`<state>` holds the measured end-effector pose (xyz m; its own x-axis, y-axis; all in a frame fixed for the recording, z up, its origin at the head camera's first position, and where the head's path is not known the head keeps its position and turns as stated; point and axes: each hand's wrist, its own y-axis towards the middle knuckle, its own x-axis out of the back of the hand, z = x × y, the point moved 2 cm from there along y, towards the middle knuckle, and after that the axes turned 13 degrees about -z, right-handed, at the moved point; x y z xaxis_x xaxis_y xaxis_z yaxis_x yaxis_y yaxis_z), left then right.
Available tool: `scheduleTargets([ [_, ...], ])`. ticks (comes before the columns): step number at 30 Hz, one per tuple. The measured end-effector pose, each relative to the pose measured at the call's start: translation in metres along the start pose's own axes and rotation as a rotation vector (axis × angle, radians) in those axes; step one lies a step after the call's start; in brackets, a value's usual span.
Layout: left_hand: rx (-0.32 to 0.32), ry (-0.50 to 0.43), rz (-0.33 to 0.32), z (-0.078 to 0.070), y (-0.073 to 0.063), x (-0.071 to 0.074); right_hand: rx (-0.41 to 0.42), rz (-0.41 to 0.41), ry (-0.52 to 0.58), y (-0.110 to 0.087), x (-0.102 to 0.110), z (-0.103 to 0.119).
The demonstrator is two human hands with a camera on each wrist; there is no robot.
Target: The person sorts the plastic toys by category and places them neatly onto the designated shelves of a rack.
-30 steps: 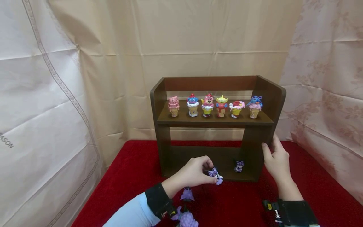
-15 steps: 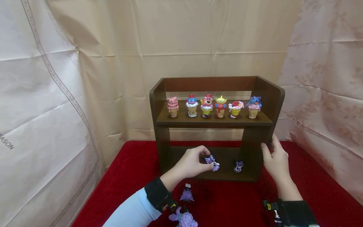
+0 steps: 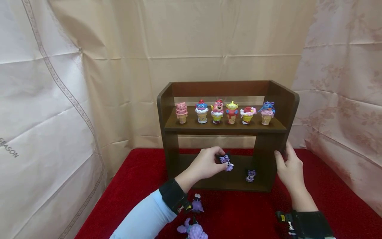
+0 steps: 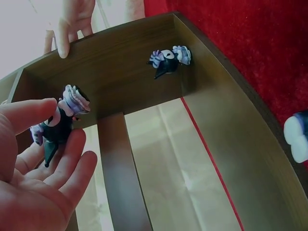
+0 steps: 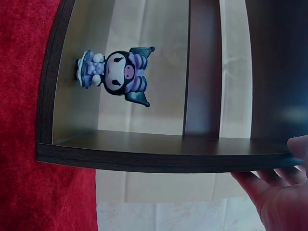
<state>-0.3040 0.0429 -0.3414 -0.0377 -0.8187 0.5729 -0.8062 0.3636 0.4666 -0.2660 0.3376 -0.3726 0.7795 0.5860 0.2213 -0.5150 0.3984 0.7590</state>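
My left hand (image 3: pixel 206 165) pinches a small black-and-purple figurine (image 3: pixel 228 166) between thumb and fingers, above the floor of the shelf's lower compartment. In the left wrist view this figurine (image 4: pixel 58 127) shows a black pointed hood and a frilly purple part. A similar figurine (image 5: pixel 115 73), with a black hood and striped purple bow, stands in the lower compartment near the right side panel. At that panel of the brown wooden shelf (image 3: pixel 223 130), my right hand (image 3: pixel 290 171) grips the front edge, thumb in front and fingers along the outer side.
Several ice-cream-cone character figurines (image 3: pixel 217 113) stand in a row on the upper shelf. Two purple figurines, one upper (image 3: pixel 197 205) and one lower (image 3: pixel 196 231), are on the red cloth (image 3: pixel 238 212) in front, near my left forearm. Pale curtains (image 3: pixel 119 66) hang behind.
From in front of the shelf's bottom edge, my left hand has moved up and into the lower compartment with the figurine, lately slightly rightward. My right hand stays on the side panel.
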Motion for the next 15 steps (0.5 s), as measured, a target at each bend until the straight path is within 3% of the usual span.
scheduleTargets([
  [15, -0.092, 0.228, 0.038, 0.003, 0.022, -0.029, -0.004, 0.009, -0.004, 0.0, 0.0, 0.0],
])
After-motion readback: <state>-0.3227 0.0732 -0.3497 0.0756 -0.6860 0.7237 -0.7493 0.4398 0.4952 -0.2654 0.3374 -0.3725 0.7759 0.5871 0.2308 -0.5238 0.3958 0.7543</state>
